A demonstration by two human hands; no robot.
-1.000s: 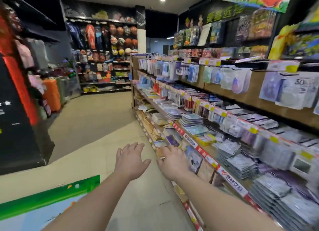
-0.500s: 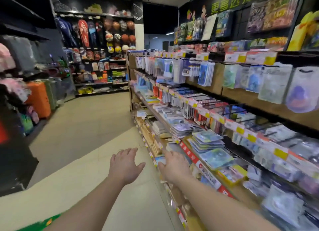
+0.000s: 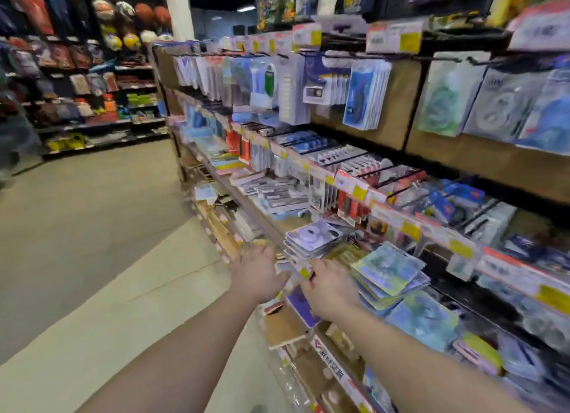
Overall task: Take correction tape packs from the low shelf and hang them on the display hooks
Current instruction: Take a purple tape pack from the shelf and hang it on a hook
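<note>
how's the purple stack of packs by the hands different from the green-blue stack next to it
The purple stack lies farther along the shelf, just beyond the left hand; the green-blue stack lies nearer, right of the right hand. The purple packs look smaller and sit fairly square; the green-blue packs look larger and are fanned out unevenly. Both are flat carded packs lying piled, not hung, and neither hand holds one.

Both hands have come in from over the pale tiled floor (image 3: 92,258) to the front edge of the low wooden shelf (image 3: 265,224) — a second ago they hung out in the aisle, short of it. The left hand (image 3: 257,275) now sits at that edge, fingers spread and empty. The right hand (image 3: 331,287) has reached over the edge, just beside the stack of blue-green carded packs (image 3: 390,272) lying on the shelf.
</note>
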